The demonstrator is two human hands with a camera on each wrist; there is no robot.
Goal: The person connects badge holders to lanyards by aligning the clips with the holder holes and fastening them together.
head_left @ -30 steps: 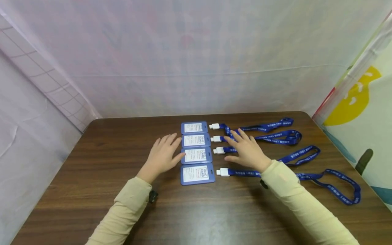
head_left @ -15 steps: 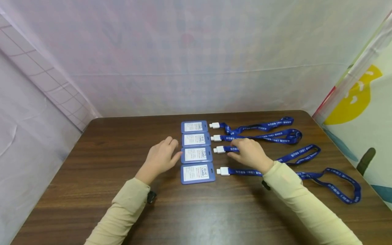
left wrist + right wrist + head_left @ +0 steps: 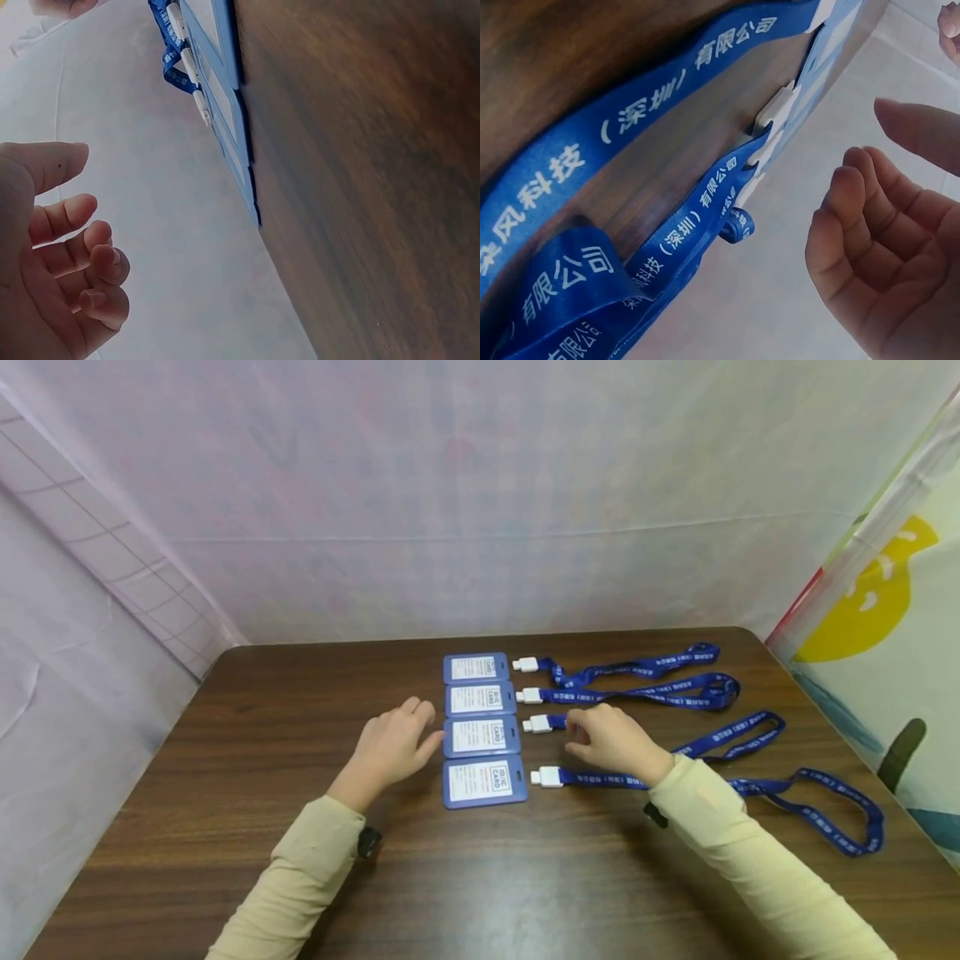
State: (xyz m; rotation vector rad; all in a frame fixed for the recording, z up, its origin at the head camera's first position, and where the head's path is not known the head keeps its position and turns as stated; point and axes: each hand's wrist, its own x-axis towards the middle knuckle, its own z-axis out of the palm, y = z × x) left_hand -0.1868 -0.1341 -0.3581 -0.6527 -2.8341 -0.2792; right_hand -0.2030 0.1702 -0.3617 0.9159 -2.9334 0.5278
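Observation:
Several blue ID badge holders (image 3: 459, 800) with white cards lie flat in a column at the table's middle. Beside each, on its right, is the white clip (image 3: 550, 777) of a blue lanyard (image 3: 825, 835) with white printing. My left hand (image 3: 392, 747) hovers just left of the holders, fingers loosely curled; the left wrist view shows nothing between thumb and fingers (image 3: 94, 289). My right hand (image 3: 615, 739) hovers over the third lanyard from the back, hiding part of its strap. Its loosely bent fingers (image 3: 829, 247) hold nothing in the right wrist view.
The brown wooden table (image 3: 225, 793) has pale cloth (image 3: 450, 527) hanging behind its back edge. The lanyard loops spread toward the table's right edge. At right, a cloth carries a yellow print (image 3: 870, 610). Dark bands sit at both wrists.
Both hands' fingers have gone from spread out to loosely curled, and their fingertips have drawn back slightly. The badge holders and lanyards have not been moved.

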